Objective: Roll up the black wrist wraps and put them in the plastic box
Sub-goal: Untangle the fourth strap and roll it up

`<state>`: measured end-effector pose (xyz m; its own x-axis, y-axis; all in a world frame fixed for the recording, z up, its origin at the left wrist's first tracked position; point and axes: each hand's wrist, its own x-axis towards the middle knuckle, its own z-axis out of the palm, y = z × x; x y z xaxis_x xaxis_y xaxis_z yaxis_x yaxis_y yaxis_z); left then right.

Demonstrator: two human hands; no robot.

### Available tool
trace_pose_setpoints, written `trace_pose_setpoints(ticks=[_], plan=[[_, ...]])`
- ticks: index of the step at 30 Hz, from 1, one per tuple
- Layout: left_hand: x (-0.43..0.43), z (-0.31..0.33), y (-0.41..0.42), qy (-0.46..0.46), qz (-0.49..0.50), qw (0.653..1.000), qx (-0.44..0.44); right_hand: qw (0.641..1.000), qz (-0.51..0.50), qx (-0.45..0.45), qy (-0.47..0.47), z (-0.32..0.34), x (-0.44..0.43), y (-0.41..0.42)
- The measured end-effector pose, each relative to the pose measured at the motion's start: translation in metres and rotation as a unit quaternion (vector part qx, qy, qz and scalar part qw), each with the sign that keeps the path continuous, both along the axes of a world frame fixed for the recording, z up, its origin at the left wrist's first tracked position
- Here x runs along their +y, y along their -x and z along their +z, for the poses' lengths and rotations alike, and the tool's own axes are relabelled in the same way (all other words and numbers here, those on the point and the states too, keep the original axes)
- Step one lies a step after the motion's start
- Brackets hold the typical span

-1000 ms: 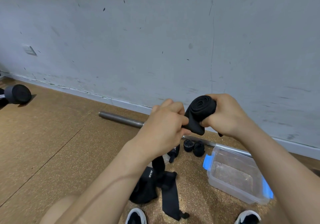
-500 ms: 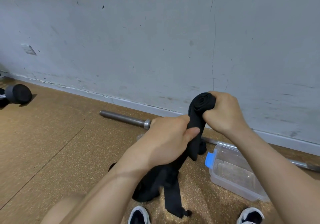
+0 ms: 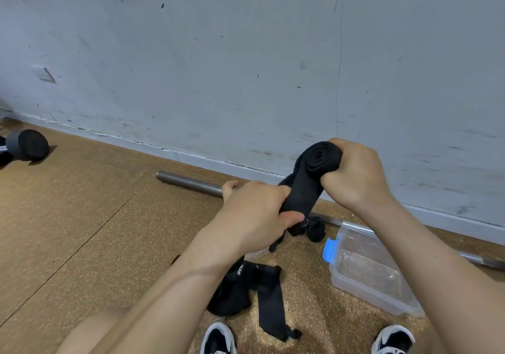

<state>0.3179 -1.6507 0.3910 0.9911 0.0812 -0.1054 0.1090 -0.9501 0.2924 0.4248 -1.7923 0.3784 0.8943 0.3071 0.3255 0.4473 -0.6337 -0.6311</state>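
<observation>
Clamping the right hand round the coiled part of a black wrist wrap, with the spiral end of the coil turned toward the camera. Pinching the unrolled strap of that same wrap in the left hand, just below and to the left of the right hand, with the thumb pressed against the band and the fingers curled over it. Holding both hands close together without touching, linked by the flat stretch of band running diagonally between them. Letting a short dark end dangle just under the left hand.

Lying on the floor beneath the left forearm: loose black wraps, partly heaped and partly flat, with one strip reaching down toward the nearer shoe. Sitting on the floor just below the left thumb, between the hands and the box: two small dark bundles, possibly wraps already rolled, though too dim to tell for sure. Standing open on the floor under the right forearm: the clear plastic box, with a blue latch on the end nearest the hands.

Stretching along the foot of the wall, beyond both hands: a steel barbell. Resting far to the left of the left hand: a dark dumbbell. Showing at the bottom edge: a black-and-white shoe under the left forearm and a second shoe under the right.
</observation>
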Motion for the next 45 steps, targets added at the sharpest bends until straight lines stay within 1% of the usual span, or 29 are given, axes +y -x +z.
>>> trace_pose_setpoints(ticks=[2, 4, 5, 6, 8, 12, 13, 14, 15, 16, 17, 18, 20, 21, 24, 27, 29, 31, 33, 35, 39, 40, 41, 43, 45], plan=[[0.002, -0.001, 0.001, 0.001, -0.001, 0.998, 0.059, 1.000, -0.017, -0.003, 0.019, 0.000, -0.002, 0.000], [0.004, -0.005, 0.005, 0.029, 0.010, 0.992, 0.125, 0.998, -0.050, -0.009, 0.023, 0.003, -0.010, -0.008], [0.005, -0.007, 0.007, 0.047, 0.015, 0.990, 0.133, 0.998, -0.063, -0.006, 0.015, 0.006, -0.015, -0.013], [0.008, -0.008, 0.009, 0.043, 0.018, 0.992, 0.116, 0.998, -0.065, 0.006, 0.008, 0.009, -0.019, -0.017], [0.015, -0.009, 0.009, -0.031, 0.025, 0.995, 0.089, 0.998, -0.038, 0.039, 0.014, 0.012, -0.024, -0.019], [0.042, -0.015, 0.002, -0.177, 0.093, 0.970, 0.134, 0.995, 0.050, 0.061, 0.054, 0.014, -0.018, -0.009], [0.047, -0.018, -0.001, -0.175, 0.098, 0.972, 0.119, 0.994, 0.068, 0.057, 0.064, 0.014, -0.016, -0.007], [0.048, -0.019, -0.004, -0.123, 0.089, 0.986, 0.075, 0.992, 0.084, 0.047, 0.079, 0.015, -0.015, -0.005], [0.045, -0.017, -0.006, -0.038, 0.069, 0.997, 0.025, 0.990, 0.097, 0.032, 0.096, 0.015, -0.014, -0.002], [0.038, -0.013, -0.007, 0.060, 0.045, 0.997, -0.019, 0.987, 0.112, 0.018, 0.112, 0.015, -0.013, 0.001], [0.030, -0.010, -0.009, 0.146, 0.027, 0.987, -0.057, 0.984, 0.128, 0.008, 0.123, 0.015, -0.012, 0.004], [0.023, -0.010, -0.011, 0.202, 0.016, 0.976, -0.084, 0.981, 0.143, 0.004, 0.128, 0.015, -0.011, 0.007], [0.014, -0.016, -0.016, 0.273, 0.007, 0.956, -0.110, 0.979, 0.161, 0.006, 0.125, 0.017, -0.010, 0.011], [0.011, -0.019, -0.019, 0.293, 0.001, 0.949, -0.113, 0.979, 0.164, 0.010, 0.124, 0.017, -0.010, 0.012], [0.006, -0.025, -0.025, 0.299, 0.000, 0.947, -0.118, 0.981, 0.154, 0.014, 0.118, 0.015, -0.010, 0.012], [-0.002, -0.028, -0.030, 0.273, 0.029, 0.951, -0.145, 0.986, 0.134, 0.010, 0.103, 0.011, -0.010, 0.010], [-0.008, -0.028, -0.030, 0.256, 0.045, 0.954, -0.151, 0.988, 0.121, 0.028, 0.093, 0.009, -0.010, 0.010], [-0.012, -0.028, -0.028, 0.244, 0.052, 0.957, -0.146, 0.988, 0.118, 0.048, 0.092, 0.006, -0.010, 0.010], [-0.012, -0.027, -0.025, 0.249, 0.046, 0.959, -0.123, 0.986, 0.122, 0.056, 0.095, 0.005, -0.008, 0.011], [-0.009, -0.026, -0.022, 0.288, 0.040, 0.952, -0.094, 0.985, 0.120, 0.052, 0.114, 0.005, -0.006, 0.014], [-0.001, -0.019, -0.016, 0.409, 0.027, 0.912, -0.015, 0.973, 0.139, 0.043, 0.180, 0.007, -0.001, 0.020], [0.000, -0.018, -0.015, 0.413, 0.020, 0.911, -0.003, 0.970, 0.149, 0.044, 0.186, 0.006, 0.000, 0.021], [0.000, -0.017, -0.016, 0.399, 0.023, 0.917, -0.008, 0.969, 0.158, 0.047, 0.187, 0.005, 0.000, 0.022], [0.001, -0.018, -0.017, 0.347, 0.047, 0.936, -0.044, 0.966, 0.169, 0.058, 0.185, 0.002, 0.002, 0.021], [0.001, -0.019, -0.018, 0.321, 0.046, 0.943, -0.072, 0.966, 0.173, 0.057, 0.184, 0.002, 0.002, 0.020]])
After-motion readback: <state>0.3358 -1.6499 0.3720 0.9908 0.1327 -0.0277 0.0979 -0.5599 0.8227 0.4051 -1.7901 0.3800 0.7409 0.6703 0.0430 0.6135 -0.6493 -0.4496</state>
